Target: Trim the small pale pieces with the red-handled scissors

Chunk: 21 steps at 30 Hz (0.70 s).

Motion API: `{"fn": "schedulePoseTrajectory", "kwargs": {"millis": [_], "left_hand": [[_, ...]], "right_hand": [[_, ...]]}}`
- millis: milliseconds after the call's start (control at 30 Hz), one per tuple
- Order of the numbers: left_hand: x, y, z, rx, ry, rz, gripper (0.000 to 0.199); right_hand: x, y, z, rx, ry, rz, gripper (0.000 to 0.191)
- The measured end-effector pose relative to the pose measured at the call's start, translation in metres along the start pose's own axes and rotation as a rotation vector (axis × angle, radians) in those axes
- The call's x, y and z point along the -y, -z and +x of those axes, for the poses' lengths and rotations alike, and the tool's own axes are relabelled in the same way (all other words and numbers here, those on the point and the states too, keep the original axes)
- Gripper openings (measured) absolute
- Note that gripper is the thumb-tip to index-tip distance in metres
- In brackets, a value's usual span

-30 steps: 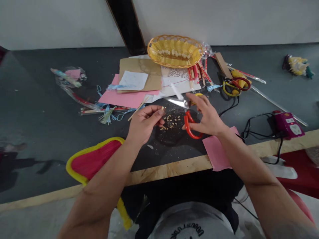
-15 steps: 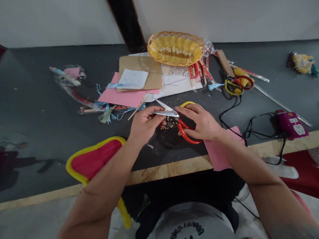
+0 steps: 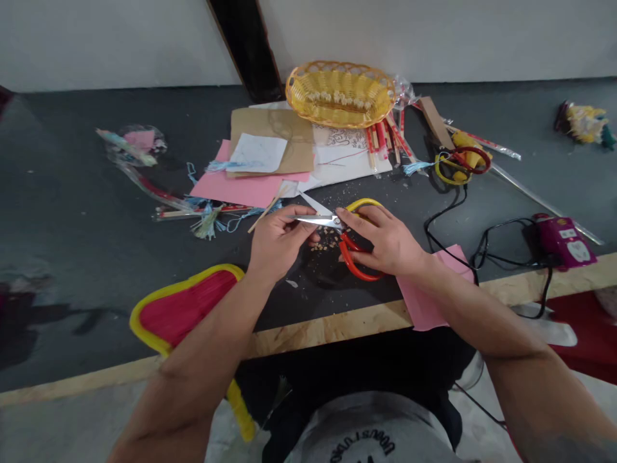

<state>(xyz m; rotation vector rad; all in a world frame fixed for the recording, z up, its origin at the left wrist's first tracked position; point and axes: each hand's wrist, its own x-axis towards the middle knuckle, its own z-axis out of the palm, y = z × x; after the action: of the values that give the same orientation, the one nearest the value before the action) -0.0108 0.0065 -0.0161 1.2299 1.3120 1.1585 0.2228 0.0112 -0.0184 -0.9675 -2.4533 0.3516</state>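
Observation:
My right hand [image 3: 388, 241] is closed around the handles of a pair of scissors [image 3: 326, 220], one handle yellow and one red. The blades are spread apart and point left. My left hand [image 3: 279, 241] is held in a pinch, with the lower blade crossing by its thumb and fingertips. Whatever is pinched there is too small or hidden to name. A thin wooden stick [image 3: 263, 217] shows just behind the left hand. Small light-brown cut bits [image 3: 328, 244] are scattered on the dark tabletop [image 3: 308, 292] beneath the blades.
A yellow wicker basket [image 3: 340, 119] holds small pale pieces. Around it lie brown card [image 3: 294, 135], pink paper [image 3: 241, 188], red-wrapped sticks and blue tassels [image 3: 417, 167]. Second scissors [image 3: 470, 161], a purple device [image 3: 563, 241] with black cable, and a yellow-edged red shape [image 3: 187, 305] are also there.
My right hand and the scissors have shifted slightly left. The blades remain spread at about the same angle. My left hand has hardly moved.

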Motion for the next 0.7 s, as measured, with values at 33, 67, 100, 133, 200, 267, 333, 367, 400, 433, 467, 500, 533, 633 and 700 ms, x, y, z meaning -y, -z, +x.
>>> {"fn": "schedulePoseTrajectory", "kwargs": {"millis": [33,67,100,133,200,267,333,367,400,433,467,500,533,633,700], "left_hand": [[0.0008,0.0002,0.0001,-0.001,-0.012,0.003,0.014],[0.0018,0.0005,0.0003,0.0,-0.024,0.005,0.013],[0.0027,0.0006,0.0003,0.001,-0.033,0.005,0.013],[0.0035,0.0006,0.0004,0.003,-0.039,0.003,0.013],[0.004,0.0002,0.0005,0.0,-0.045,-0.001,0.013],[0.0029,-0.0007,0.0007,-0.014,-0.053,-0.001,0.015],[0.001,-0.0018,0.0011,-0.025,-0.066,0.007,0.016],[0.0001,-0.0022,0.0013,-0.03,-0.074,0.012,0.017],[-0.0004,-0.0024,0.0015,-0.032,-0.082,0.016,0.017],[-0.0005,-0.0025,0.0017,-0.034,-0.089,0.019,0.016],[-0.0001,-0.0023,0.0018,-0.038,-0.098,0.02,0.015],[0.0005,-0.002,0.0019,-0.041,-0.108,0.021,0.014],[0.0012,-0.0016,0.0019,-0.041,-0.116,0.024,0.013],[0.0018,-0.0003,0.0015,-0.028,-0.122,0.049,0.008],[0.0,0.0003,0.0011,-0.019,-0.116,0.061,0.004]], "right_hand": [[0.001,0.0004,-0.0003,0.004,-0.003,-0.024,0.07],[0.0019,0.0008,-0.0006,0.009,-0.005,-0.049,0.069],[0.0026,0.0013,-0.0009,0.013,-0.005,-0.072,0.069],[0.003,0.0017,-0.0012,0.018,-0.005,-0.091,0.069],[0.0031,0.0018,-0.0012,0.025,-0.008,-0.11,0.069],[0.0021,0.0011,-0.0007,0.024,-0.018,-0.103,0.07],[0.0008,-0.0002,0.0003,0.015,-0.028,-0.081,0.071],[0.0002,-0.001,0.0007,0.013,-0.032,-0.067,0.071],[-0.0004,-0.0017,0.0011,0.012,-0.034,-0.054,0.071],[-0.0008,-0.0023,0.0014,0.009,-0.032,-0.041,0.071],[-0.001,-0.0029,0.0015,0.003,-0.027,-0.031,0.07],[-0.0012,-0.0033,0.0015,-0.007,-0.021,-0.023,0.07],[-0.0013,-0.0036,0.0015,-0.019,-0.014,-0.017,0.068],[-0.0013,-0.0036,0.0011,-0.049,0.009,0.003,0.068],[-0.0013,-0.0031,0.0011,-0.059,0.023,0.013,0.069]]}}
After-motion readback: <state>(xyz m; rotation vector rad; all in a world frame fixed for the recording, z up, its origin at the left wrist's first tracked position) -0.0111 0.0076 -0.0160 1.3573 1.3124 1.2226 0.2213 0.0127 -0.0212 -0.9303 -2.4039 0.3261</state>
